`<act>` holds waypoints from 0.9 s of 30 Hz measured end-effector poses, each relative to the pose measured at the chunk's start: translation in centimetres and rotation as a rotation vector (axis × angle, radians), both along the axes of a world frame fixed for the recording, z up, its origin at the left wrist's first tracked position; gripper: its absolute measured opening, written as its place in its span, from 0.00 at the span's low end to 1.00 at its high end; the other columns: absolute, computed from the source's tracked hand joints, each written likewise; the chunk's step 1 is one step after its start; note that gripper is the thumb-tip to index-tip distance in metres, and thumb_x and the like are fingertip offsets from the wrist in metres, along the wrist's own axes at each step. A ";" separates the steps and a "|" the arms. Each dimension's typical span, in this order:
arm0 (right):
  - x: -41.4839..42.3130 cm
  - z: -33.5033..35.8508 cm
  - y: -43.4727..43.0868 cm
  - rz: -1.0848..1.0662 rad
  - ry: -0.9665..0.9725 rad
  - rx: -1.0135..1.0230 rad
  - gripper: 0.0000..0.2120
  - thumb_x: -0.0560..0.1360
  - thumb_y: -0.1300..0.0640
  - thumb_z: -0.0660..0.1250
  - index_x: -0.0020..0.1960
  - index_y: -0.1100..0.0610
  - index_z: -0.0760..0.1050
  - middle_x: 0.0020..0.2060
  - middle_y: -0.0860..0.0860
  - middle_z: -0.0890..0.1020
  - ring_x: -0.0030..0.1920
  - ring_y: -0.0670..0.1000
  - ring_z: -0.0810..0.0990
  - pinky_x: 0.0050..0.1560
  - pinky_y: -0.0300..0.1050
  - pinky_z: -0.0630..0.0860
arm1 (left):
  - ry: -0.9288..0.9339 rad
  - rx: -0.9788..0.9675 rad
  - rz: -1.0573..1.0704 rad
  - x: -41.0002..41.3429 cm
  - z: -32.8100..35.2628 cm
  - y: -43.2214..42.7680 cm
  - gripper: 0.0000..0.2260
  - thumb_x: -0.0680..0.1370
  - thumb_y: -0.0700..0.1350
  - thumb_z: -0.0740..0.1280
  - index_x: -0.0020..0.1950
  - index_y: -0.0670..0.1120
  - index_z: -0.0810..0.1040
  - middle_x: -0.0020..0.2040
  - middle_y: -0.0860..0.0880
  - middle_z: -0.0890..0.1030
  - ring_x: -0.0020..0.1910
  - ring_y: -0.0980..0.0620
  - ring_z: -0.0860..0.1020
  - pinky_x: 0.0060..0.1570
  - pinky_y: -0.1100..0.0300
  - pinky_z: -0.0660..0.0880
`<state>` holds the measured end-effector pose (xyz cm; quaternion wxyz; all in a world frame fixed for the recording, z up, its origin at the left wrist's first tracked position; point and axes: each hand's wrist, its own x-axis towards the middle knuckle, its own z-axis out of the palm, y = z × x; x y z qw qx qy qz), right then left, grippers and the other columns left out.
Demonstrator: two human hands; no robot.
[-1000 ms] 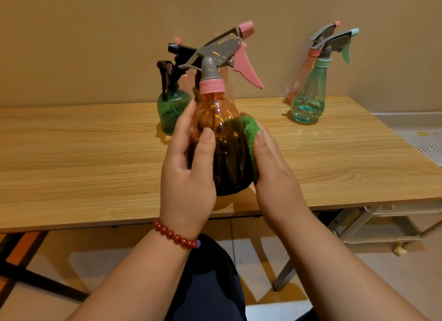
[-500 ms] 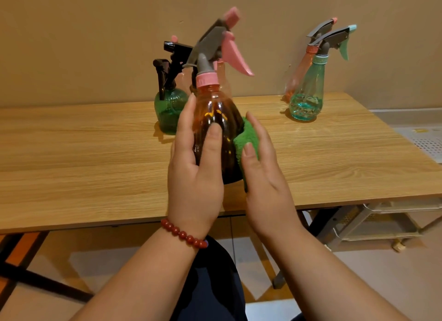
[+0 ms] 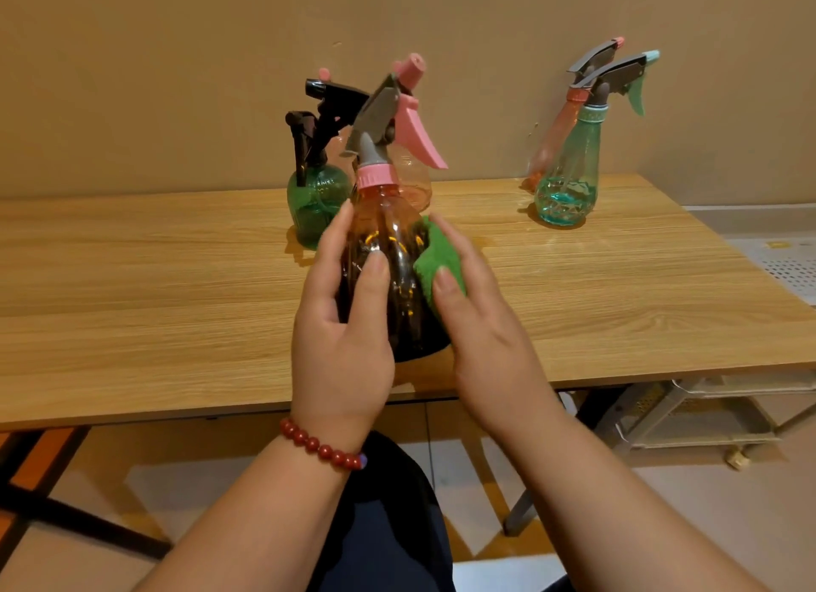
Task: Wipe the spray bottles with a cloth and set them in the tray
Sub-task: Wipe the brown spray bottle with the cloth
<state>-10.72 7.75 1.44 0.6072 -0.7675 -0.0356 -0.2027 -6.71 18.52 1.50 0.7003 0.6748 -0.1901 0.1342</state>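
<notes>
My left hand [image 3: 342,335] grips an orange-brown spray bottle [image 3: 393,260] with a pink collar, grey head and pink trigger, held upright above the table's front edge. My right hand [image 3: 481,326] presses a folded green cloth [image 3: 435,260] flat against the bottle's right side. Behind it stand a green bottle with a black head [image 3: 315,203] and a pale pink bottle [image 3: 413,181], mostly hidden. At the back right stand a teal bottle [image 3: 567,181] and an orange-pink bottle [image 3: 554,136] leaning on the wall.
The wooden table [image 3: 154,300] runs along a beige wall. A perforated white tray [image 3: 790,267] shows at the right edge. Below the table's right end sits a pale wire rack [image 3: 706,419]. My dark-clothed lap [image 3: 388,525] is beneath the hands.
The bottle has turned in my left hand, its nozzle swinging from pointing right toward pointing away. My right hand with the cloth has slid up the bottle's side.
</notes>
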 end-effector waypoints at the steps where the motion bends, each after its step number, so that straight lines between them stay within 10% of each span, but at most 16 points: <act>1: -0.2 -0.7 0.3 -0.009 -0.009 -0.031 0.23 0.81 0.48 0.53 0.76 0.45 0.58 0.72 0.41 0.65 0.72 0.38 0.61 0.74 0.46 0.60 | 0.010 0.007 0.029 0.2 0.0 0.2 0.18 0.80 0.50 0.60 0.70 0.60 0.67 0.67 0.63 0.71 0.64 0.69 0.70 0.57 0.74 0.70; 7: -0.6 -1.6 0.3 -0.053 0.018 -0.199 0.22 0.81 0.47 0.54 0.75 0.44 0.60 0.65 0.30 0.64 0.64 0.24 0.59 0.59 0.18 0.55 | 0.119 0.104 0.139 -0.1 0.4 0.8 0.20 0.80 0.53 0.61 0.71 0.64 0.65 0.58 0.73 0.68 0.61 0.76 0.67 0.57 0.77 0.67; 18: -0.7 -1.5 0.8 -0.105 0.062 -0.122 0.20 0.81 0.50 0.56 0.73 0.42 0.62 0.64 0.36 0.70 0.61 0.25 0.64 0.55 0.17 0.59 | 0.148 0.364 0.238 0.0 -0.4 3.1 0.22 0.79 0.56 0.60 0.73 0.63 0.64 0.68 0.57 0.70 0.63 0.65 0.67 0.60 0.64 0.67; 27: -0.1 -1.7 1.1 -0.144 0.112 -0.254 0.22 0.82 0.50 0.55 0.75 0.45 0.59 0.63 0.35 0.64 0.54 0.16 0.56 0.50 0.13 0.53 | 0.290 0.459 0.151 2.1 0.9 3.2 0.22 0.82 0.54 0.58 0.75 0.64 0.59 0.70 0.49 0.68 0.56 0.57 0.71 0.45 0.65 0.72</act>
